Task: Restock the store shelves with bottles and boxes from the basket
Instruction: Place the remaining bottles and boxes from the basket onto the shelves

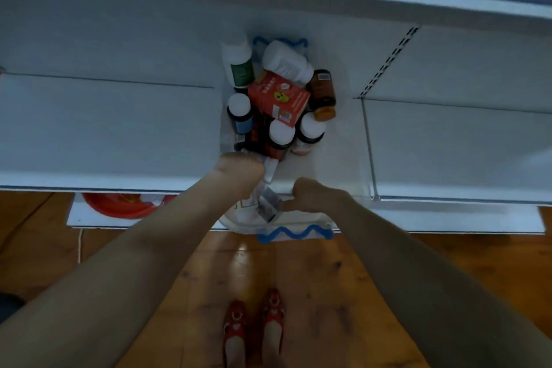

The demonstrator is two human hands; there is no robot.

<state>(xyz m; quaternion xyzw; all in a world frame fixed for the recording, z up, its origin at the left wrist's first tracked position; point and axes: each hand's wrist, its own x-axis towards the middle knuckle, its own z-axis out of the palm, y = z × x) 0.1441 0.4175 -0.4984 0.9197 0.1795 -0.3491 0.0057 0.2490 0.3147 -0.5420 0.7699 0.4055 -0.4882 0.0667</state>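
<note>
At the near end of the basket (pixel 294 233) a pale box (pixel 268 207) is gripped by the left hand (pixel 239 172) and pinched by the right hand (pixel 316 197); the basket (overhanging the shelf (pixel 119 128)) could be tugged off, bottles (pixel 280 134) spilled.

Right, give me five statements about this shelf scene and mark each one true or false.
1. The red box lies on top of the bottles in the basket. True.
2. The basket stands on the floor. False: it sits on the white shelf.
3. The left hand and the right hand both hold a pale pack at the basket's near end. True.
4. The brown bottle has a white cap. False: its cap is orange.
5. The shoes are blue. False: they are red.
</note>
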